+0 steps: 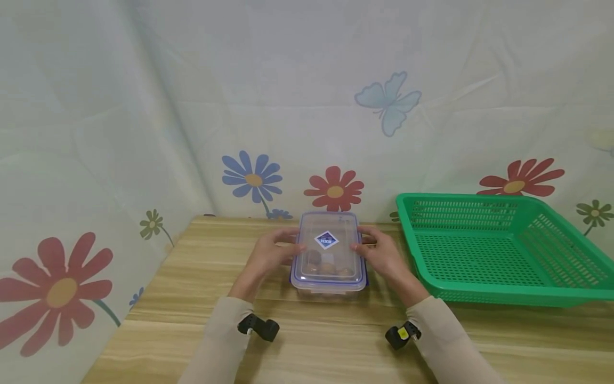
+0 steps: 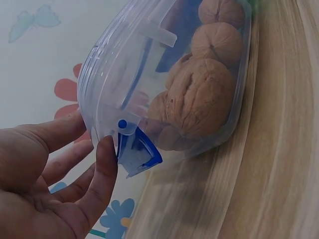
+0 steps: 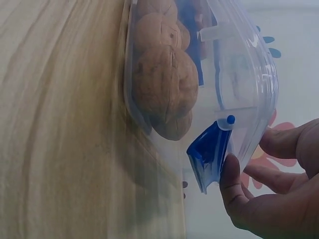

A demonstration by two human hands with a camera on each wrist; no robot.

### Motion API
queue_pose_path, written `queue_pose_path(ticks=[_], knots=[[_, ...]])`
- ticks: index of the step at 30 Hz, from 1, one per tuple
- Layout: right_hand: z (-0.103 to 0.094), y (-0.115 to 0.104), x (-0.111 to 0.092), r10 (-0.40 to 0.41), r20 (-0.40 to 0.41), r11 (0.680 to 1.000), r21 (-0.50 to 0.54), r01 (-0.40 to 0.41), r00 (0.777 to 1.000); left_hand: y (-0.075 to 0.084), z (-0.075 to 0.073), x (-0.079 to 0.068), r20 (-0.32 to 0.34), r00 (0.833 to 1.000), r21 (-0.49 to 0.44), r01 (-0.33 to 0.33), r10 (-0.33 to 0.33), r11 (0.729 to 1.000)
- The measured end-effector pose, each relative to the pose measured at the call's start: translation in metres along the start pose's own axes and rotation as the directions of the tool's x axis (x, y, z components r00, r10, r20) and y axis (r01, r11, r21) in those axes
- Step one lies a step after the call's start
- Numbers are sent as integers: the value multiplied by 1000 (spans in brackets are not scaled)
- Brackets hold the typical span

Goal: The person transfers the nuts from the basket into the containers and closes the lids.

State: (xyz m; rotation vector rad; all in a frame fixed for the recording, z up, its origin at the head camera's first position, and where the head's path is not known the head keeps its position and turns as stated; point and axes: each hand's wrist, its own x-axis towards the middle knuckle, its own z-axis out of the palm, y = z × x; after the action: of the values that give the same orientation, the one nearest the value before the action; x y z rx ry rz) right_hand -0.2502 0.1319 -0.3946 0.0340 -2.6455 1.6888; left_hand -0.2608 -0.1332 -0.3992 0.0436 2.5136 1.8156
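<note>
A clear lidded food container point(image 1: 328, 277) with blue trim sits on the table, and several walnuts point(image 2: 202, 97) show through its wall. My left hand point(image 1: 268, 255) grips its left edge, thumb on the lid and a fingertip at a side latch point(image 2: 142, 152). On the opposite edge my right hand point(image 1: 385, 257) holds it the same way, with a fingertip by the other side latch point(image 3: 212, 152). Both side latches tilt outward from the container wall. The lid point(image 1: 312, 229) lies on top and bears a blue-and-white diamond label point(image 1: 326, 240).
To the right stands a green plastic basket point(image 1: 479, 293), close to my right forearm. The wood-grain table point(image 1: 307, 341) ends at a curtain point(image 1: 288, 106) printed with flowers and a butterfly. Each wrist wears a small black camera.
</note>
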Motion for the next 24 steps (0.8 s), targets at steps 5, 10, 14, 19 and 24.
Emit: queue_pose_path(ticks=[5, 10, 14, 19, 24], knots=[[1, 1, -1, 11, -8, 1000, 25, -11, 1000, 0, -1, 0, 10, 1000, -18, -8, 8, 1000], [2, 1, -3, 22, -8, 999, 45, -22, 1000, -1, -2, 0, 21, 1000, -32, -18, 19, 999], [1, 1, -4, 55, 3, 997, 49, -56, 998, -3, -3, 1, 36, 999, -39, -20, 21, 999], [-1, 2, -5, 93, 25, 993, 70, -94, 995, -4, -2, 2, 73, 997, -89, 19, -13, 996], [0, 5, -4, 125, 57, 987, 96, -130, 990, -5, -2, 2, 79, 996, -91, 58, -51, 994]])
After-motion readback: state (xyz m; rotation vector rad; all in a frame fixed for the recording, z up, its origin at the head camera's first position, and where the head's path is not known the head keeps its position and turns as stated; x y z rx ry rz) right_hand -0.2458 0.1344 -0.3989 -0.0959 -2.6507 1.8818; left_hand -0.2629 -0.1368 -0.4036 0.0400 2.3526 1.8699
